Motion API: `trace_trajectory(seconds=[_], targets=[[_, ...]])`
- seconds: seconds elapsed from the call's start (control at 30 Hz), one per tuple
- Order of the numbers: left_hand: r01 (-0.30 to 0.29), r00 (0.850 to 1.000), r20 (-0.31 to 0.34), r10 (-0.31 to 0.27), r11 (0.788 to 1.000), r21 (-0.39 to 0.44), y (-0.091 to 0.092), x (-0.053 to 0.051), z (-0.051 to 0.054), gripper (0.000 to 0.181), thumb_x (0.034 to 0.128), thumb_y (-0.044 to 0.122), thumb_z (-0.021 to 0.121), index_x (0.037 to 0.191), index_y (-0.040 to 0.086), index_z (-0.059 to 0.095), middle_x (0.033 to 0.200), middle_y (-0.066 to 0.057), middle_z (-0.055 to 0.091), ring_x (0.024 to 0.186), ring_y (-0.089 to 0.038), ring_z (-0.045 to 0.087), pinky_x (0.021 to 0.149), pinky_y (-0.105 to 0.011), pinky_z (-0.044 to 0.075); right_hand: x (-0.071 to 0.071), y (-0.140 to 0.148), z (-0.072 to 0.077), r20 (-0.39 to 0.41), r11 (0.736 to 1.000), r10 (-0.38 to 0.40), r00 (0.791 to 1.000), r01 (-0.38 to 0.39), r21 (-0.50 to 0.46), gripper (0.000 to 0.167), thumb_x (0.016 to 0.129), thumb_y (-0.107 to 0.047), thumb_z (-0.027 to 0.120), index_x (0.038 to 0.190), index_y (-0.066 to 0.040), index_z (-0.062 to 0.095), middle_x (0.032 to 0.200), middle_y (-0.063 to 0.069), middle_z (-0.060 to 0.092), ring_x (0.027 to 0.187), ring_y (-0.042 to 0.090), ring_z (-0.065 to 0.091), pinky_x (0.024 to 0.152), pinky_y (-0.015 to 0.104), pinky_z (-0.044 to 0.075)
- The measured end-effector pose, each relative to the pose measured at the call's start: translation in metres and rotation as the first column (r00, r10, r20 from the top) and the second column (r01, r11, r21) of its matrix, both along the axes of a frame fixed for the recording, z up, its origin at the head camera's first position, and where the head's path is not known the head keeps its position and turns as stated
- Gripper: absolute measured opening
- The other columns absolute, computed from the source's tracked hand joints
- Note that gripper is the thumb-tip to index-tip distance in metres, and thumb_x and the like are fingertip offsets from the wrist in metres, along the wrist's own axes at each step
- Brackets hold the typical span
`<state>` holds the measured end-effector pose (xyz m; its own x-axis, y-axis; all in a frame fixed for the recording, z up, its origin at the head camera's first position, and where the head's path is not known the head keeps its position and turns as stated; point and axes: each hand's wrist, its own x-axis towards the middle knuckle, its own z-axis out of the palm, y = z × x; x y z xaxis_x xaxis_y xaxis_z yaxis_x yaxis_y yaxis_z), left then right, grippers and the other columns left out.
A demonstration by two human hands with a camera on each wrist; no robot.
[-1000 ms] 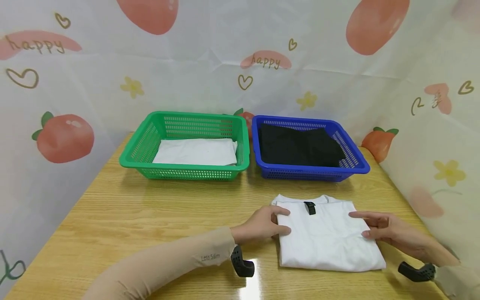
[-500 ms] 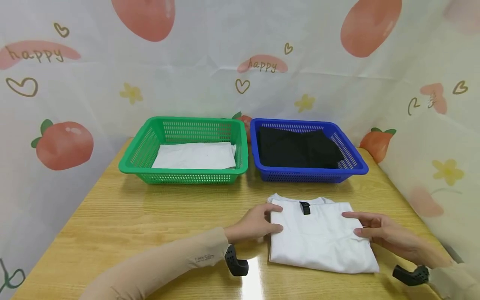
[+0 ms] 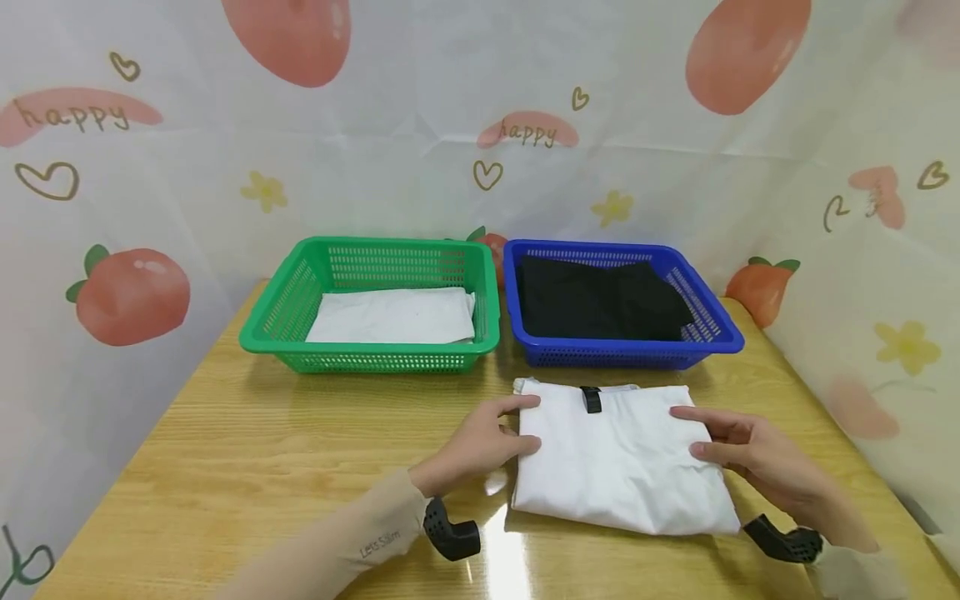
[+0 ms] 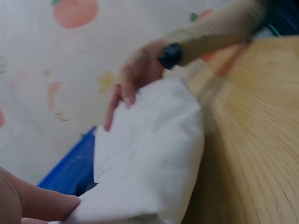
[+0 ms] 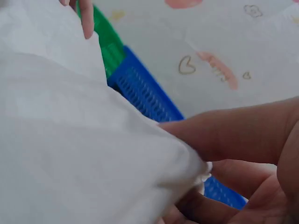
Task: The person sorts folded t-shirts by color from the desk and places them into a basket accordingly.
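A folded white T-shirt [image 3: 615, 467] with a black neck label [image 3: 592, 400] is held between the two hands at the right front of the table. My left hand [image 3: 483, 442] grips its left edge, thumb and forefinger on top and the other fingers tucked beneath. On the opposite edge my right hand [image 3: 750, 454] pinches the cloth the same way. The right wrist view shows the right thumb and fingers around the bunched edge of the shirt [image 5: 84, 140]. In the left wrist view the shirt [image 4: 149, 149] appears tilted above the wood.
A green basket [image 3: 375, 348] with folded white cloth [image 3: 393, 315] inside stands at the back left. Beside it on the right is a blue basket [image 3: 630, 342] holding folded black cloth [image 3: 600, 296]. Behind the wooden table [image 3: 300, 467] hangs a printed curtain [image 3: 420, 100].
Both hands have moved left and slightly toward the baskets with the white T-shirt between them. Its front edge now looks raised off the table. The baskets have stayed in place.
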<state>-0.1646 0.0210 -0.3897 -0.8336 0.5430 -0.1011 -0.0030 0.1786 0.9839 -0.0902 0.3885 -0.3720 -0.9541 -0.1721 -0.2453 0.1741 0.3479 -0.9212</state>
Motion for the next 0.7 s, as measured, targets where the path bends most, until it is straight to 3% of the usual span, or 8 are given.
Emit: trace_trajectory(seconds=[0.1, 0.2, 0.37, 0.5, 0.6, 0.7], targets=[[-0.031, 0.999, 0.021, 0.031, 0.999, 0.040, -0.013, 0.005, 0.007, 0.054, 0.0869, 0.007, 0.074, 0.138, 0.017, 0.059, 0.084, -0.002, 0.059, 0.050, -0.011, 0.033, 0.048, -0.025, 0.032, -0.002, -0.012, 0.005, -0.056, 1.000, -0.007, 0.998, 0.006, -0.012, 0.049, 0.097, -0.012, 0.063, 0.144, -0.006, 0.051, 0.146, 0.006, 0.045, 0.120, 0.008, 0.050, 0.091, 0.026, 0.047], [-0.051, 0.999, 0.005, 0.051, 0.997, 0.066, -0.024, 0.010, 0.013, 0.054, 0.0873, 0.006, 0.073, 0.138, 0.019, 0.059, 0.066, -0.002, 0.044, 0.052, -0.012, 0.034, 0.048, -0.024, 0.031, -0.003, -0.025, 0.012, -0.104, 1.000, 0.002, 0.995, -0.003, -0.014, 0.047, 0.097, -0.011, 0.063, 0.143, -0.005, 0.052, 0.145, 0.006, 0.047, 0.117, 0.011, 0.051, 0.089, 0.025, 0.047], [-0.056, 0.997, -0.044, 0.058, 0.996, 0.063, -0.045, 0.015, 0.023, 0.054, 0.0874, 0.006, 0.073, 0.138, 0.018, 0.059, 0.076, -0.004, 0.053, 0.057, -0.012, 0.041, 0.050, -0.023, 0.034, -0.002, -0.042, 0.020, -0.135, 0.999, 0.006, 0.991, -0.012, -0.045, 0.046, 0.098, -0.009, 0.061, 0.143, -0.005, 0.051, 0.146, 0.007, 0.045, 0.117, 0.018, 0.048, 0.090, 0.025, 0.046], [-0.040, 0.998, -0.039, 0.044, 0.996, 0.081, -0.061, 0.014, 0.031, 0.055, 0.0881, 0.006, 0.072, 0.140, 0.018, 0.058, 0.081, -0.009, 0.062, 0.064, -0.015, 0.053, 0.055, -0.024, 0.042, -0.001, -0.052, 0.025, -0.155, 0.997, 0.013, 0.988, -0.025, -0.076, 0.047, 0.099, -0.007, 0.059, 0.145, -0.006, 0.050, 0.148, 0.003, 0.045, 0.125, 0.015, 0.042, 0.092, 0.022, 0.045], [-0.039, 0.998, -0.053, 0.045, 0.993, 0.111, -0.072, 0.010, 0.037, 0.055, 0.0884, 0.005, 0.072, 0.140, 0.016, 0.057, 0.106, -0.013, 0.066, 0.077, -0.020, 0.063, 0.064, -0.029, 0.050, -0.001, -0.059, 0.026, -0.162, 0.991, 0.010, 0.987, -0.032, -0.129, 0.048, 0.100, -0.004, 0.057, 0.146, -0.005, 0.048, 0.150, 0.003, 0.042, 0.126, 0.017, 0.039, 0.093, 0.023, 0.044], [-0.041, 0.995, -0.083, 0.053, 0.989, 0.140, -0.082, 0.005, 0.043, 0.055, 0.0884, 0.004, 0.072, 0.140, 0.013, 0.057, 0.129, -0.011, 0.057, 0.089, -0.025, 0.065, 0.071, -0.032, 0.054, -0.003, -0.065, 0.027, -0.169, 0.984, -0.001, 0.986, -0.029, -0.174, 0.048, 0.100, -0.003, 0.056, 0.147, -0.006, 0.046, 0.151, 0.006, 0.039, 0.125, 0.019, 0.038, 0.093, 0.023, 0.044]])
